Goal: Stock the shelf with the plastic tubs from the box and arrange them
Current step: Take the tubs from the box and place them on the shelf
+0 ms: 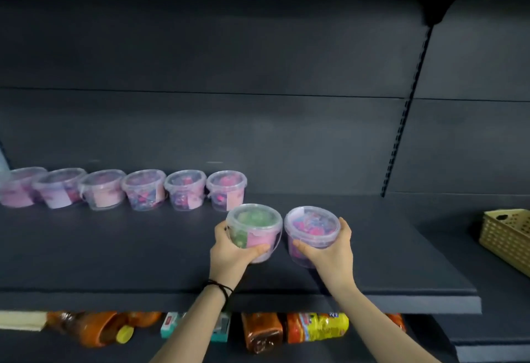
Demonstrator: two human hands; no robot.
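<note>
My left hand grips a green-filled tub and my right hand a pink-filled tub, side by side over the shelf, their pink labels too blurred to read.

This is a shop aisle: a dark grey metal display shelf hung on a slotted upright rail, a neat row of identical labelled, lidded clear plastic tubs, and bottled orange-brown drinks stocked on the level below.

Bare forearms, no sleeves; black cord bracelet (looped twice) on left wrist.
</note>
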